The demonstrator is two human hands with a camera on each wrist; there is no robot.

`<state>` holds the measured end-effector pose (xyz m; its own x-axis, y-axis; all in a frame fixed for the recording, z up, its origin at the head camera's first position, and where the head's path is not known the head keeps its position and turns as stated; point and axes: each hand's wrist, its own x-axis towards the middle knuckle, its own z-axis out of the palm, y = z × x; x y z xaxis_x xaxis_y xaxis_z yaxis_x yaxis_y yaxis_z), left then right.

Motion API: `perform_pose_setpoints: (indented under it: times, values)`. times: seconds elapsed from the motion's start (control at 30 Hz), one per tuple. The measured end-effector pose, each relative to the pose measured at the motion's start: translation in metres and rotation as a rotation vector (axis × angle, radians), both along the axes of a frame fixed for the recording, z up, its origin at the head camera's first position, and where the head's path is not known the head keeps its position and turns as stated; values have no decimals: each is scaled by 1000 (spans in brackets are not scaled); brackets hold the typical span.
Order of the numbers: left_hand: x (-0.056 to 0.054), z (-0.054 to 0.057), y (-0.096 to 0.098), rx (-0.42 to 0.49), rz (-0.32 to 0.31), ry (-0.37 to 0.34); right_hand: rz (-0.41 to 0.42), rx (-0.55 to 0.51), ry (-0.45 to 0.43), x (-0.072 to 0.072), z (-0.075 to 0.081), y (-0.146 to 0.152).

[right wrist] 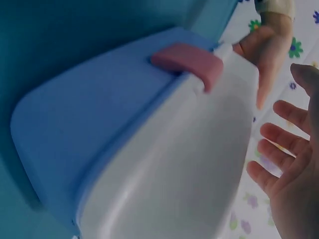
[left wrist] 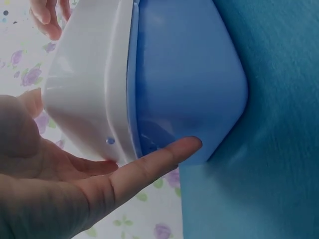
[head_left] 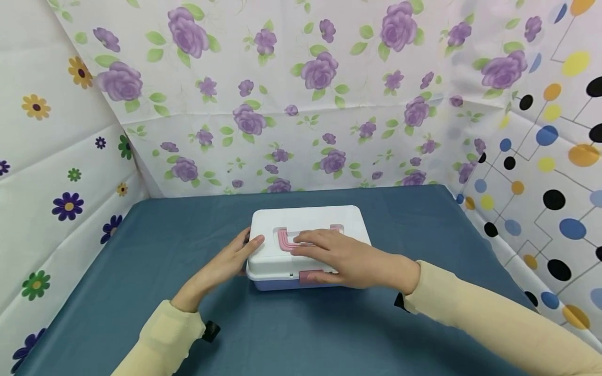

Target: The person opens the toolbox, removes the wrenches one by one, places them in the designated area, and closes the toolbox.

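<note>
A box with a white lid (head_left: 310,215) and a blue base (left wrist: 187,74) sits closed on the table. A pink carrying handle (head_left: 283,241) lies folded in the lid's recess, and a pink latch (right wrist: 187,60) spans the front seam. My left hand (head_left: 234,256) is at the box's left end, thumb on the lid's edge; in the left wrist view one straight finger lies along the blue side. Stretched over the lid, my right hand (head_left: 350,258) has its fingers extended above the handle and its thumb by the latch, nothing gripped.
Blue-green cloth (head_left: 301,334) covers the table around the box. Behind hangs a white curtain with purple roses (head_left: 320,70); flowered cloth (head_left: 68,206) stands on the left and dotted cloth (head_left: 552,201) on the right.
</note>
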<state>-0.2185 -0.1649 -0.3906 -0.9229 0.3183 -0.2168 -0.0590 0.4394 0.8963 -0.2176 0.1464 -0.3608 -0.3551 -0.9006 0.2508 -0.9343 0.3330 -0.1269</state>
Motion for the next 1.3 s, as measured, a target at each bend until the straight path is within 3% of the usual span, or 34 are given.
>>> perform_pose_setpoints:
  times: [0.17,0.33,0.47,0.77,1.07,1.3]
  values:
    - [2,-4,1,12,34,-11,9,16,154,7,-14,-7]
    - [3,-5,4,19,60,0,-3,105,312,12,-28,-10]
    - [2,-8,6,17,78,4,-5,131,375,15,-37,-9]
    - [2,-11,5,6,94,14,8,70,473,18,-45,-4]
    - [2,-13,7,7,90,17,-39,109,675,23,-52,-3]
    - [4,-14,5,32,71,17,-108,141,835,29,-66,-8]
